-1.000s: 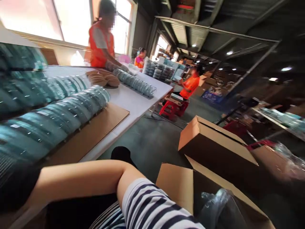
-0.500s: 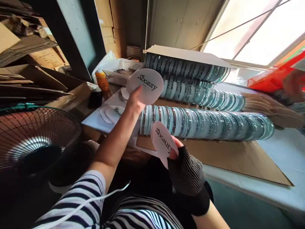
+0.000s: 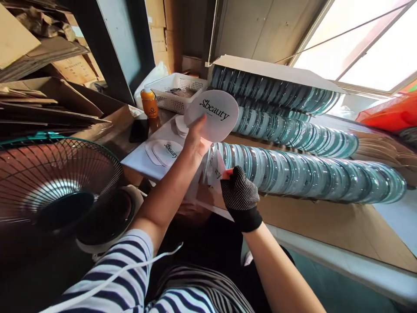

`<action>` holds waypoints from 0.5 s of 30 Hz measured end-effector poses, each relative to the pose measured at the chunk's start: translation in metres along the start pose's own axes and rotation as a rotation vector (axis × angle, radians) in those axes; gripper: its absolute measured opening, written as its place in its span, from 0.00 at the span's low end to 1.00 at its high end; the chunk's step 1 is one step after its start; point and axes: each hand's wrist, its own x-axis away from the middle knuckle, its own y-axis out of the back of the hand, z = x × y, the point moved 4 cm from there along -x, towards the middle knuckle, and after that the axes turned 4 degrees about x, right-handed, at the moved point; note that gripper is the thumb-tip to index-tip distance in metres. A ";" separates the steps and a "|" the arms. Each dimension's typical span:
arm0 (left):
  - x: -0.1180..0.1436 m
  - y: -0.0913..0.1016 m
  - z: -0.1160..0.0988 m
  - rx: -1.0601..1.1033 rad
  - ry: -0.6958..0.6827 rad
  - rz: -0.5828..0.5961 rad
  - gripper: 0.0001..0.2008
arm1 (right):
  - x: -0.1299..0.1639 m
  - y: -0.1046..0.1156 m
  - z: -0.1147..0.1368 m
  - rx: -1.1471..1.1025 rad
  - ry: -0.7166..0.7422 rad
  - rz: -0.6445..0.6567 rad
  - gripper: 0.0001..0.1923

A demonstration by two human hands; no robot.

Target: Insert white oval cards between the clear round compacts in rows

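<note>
My left hand (image 3: 194, 138) holds up a round white card (image 3: 215, 114) printed "beauty". My right hand (image 3: 239, 193), in a black dotted glove, pinches a second white printed card (image 3: 215, 168) edge-on against the near end of a long row of clear round lids (image 3: 302, 174) lying on brown cardboard (image 3: 325, 226). Two more rows of the same lids (image 3: 293, 132) lie behind, the farthest under a white board (image 3: 276, 71). More printed cards (image 3: 167, 152) lie flat on the table corner by my left forearm.
A fan with a wire guard (image 3: 55, 191) stands at my left. An orange bottle (image 3: 149, 103), a dark phone-like object (image 3: 139, 130) and a white basket (image 3: 177, 91) sit at the table's far corner. Flattened cardboard (image 3: 39, 100) is piled on the left. Something orange (image 3: 387, 115) lies at the right edge.
A second ago the view faced the workshop floor and other workers; it swung to the table. Since half a second ago my right hand moved its card up against the lid row's end.
</note>
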 end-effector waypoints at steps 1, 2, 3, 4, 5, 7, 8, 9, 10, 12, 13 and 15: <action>0.001 -0.001 0.000 -0.001 0.005 -0.003 0.12 | -0.003 0.000 0.001 0.005 0.012 0.007 0.15; 0.003 -0.001 0.000 -0.004 0.011 -0.001 0.12 | -0.006 -0.001 0.004 0.024 0.036 0.020 0.16; 0.004 -0.002 0.000 -0.012 0.014 0.002 0.12 | -0.010 -0.002 0.007 0.055 0.069 0.039 0.17; 0.004 -0.002 -0.001 -0.025 0.019 -0.001 0.12 | -0.014 -0.003 0.011 0.090 0.107 0.060 0.17; 0.004 -0.002 -0.002 -0.043 0.026 -0.008 0.13 | -0.016 -0.004 0.013 0.119 0.149 0.082 0.18; 0.003 0.001 -0.004 -0.086 0.039 -0.042 0.15 | -0.018 -0.004 0.016 0.158 0.204 0.125 0.17; 0.003 0.002 -0.006 -0.105 0.049 -0.063 0.16 | -0.018 -0.003 0.016 0.169 0.212 0.148 0.17; 0.003 0.004 -0.007 -0.117 0.061 -0.077 0.18 | -0.016 -0.002 0.016 0.175 0.213 0.171 0.17; 0.003 0.004 -0.008 -0.122 0.071 -0.084 0.20 | -0.015 -0.001 0.016 0.175 0.210 0.186 0.16; 0.004 0.004 -0.011 -0.133 0.093 -0.086 0.22 | -0.013 0.001 0.018 0.165 0.201 0.200 0.16; 0.004 0.004 -0.012 -0.142 0.102 -0.085 0.23 | -0.013 0.002 0.019 0.153 0.200 0.196 0.15; 0.004 0.004 -0.014 -0.163 0.115 -0.103 0.21 | -0.015 0.001 0.023 0.103 0.192 0.188 0.15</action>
